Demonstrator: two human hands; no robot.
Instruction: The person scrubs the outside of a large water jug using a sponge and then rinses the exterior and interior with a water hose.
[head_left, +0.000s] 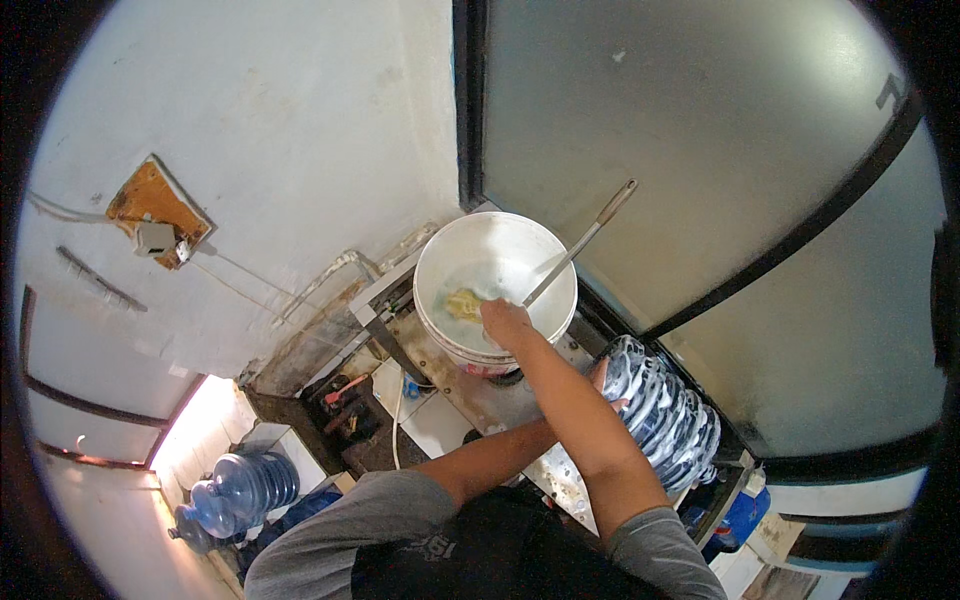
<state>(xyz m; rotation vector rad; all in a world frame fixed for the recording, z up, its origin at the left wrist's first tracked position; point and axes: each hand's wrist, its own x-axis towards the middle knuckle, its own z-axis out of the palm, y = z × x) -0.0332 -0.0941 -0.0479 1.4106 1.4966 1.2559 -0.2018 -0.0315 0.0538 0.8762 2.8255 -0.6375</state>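
Observation:
My arms cross, the right over the left. My right hand (507, 324) is inside a large white plastic bucket (551, 232), gripping a yellow scrubber (463, 304) at the surface of the cloudy water. Out of the bucket leans a long-handled tool (581, 244); its lower end is hidden near my hand. A ribbed water-cooler jug (660, 412), coated in white suds, lies on its side at the right. My left hand (602, 375) holds the jug's near end, with only some fingers showing beyond my right forearm.
The bucket and jug rest on a wet metal worktop (555, 480) against a frosted glass panel (600, 150). Clear blue water jugs (251, 484) stand at lower left. A wall socket (155, 238) with cables hangs at left. A blue container (746, 517) is at lower right.

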